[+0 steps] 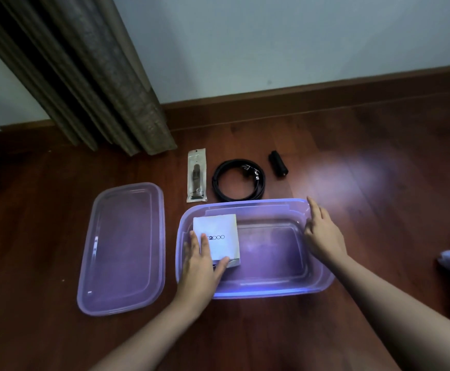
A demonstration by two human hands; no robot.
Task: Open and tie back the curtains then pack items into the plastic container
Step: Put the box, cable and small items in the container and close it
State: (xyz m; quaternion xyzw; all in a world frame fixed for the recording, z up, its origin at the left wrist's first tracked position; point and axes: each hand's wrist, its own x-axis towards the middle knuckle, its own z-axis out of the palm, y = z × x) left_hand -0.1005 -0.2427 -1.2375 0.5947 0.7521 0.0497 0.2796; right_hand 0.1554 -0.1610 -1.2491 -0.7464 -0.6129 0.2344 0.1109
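The flat white cardboard box (219, 236) lies in the left end of the translucent purple plastic container (258, 293) on the dark wooden floor (379, 156). The left hand (205, 261) rests on it with fingers flat. The right hand (323, 234), loosely spread, touches the right rim and holds nothing. Best to press the box square into the left corner — the right half stays free for 3 items beyond the far rim: sleeved packet (197, 175), coiled black cable (238, 180), short black cylinder (278, 164).
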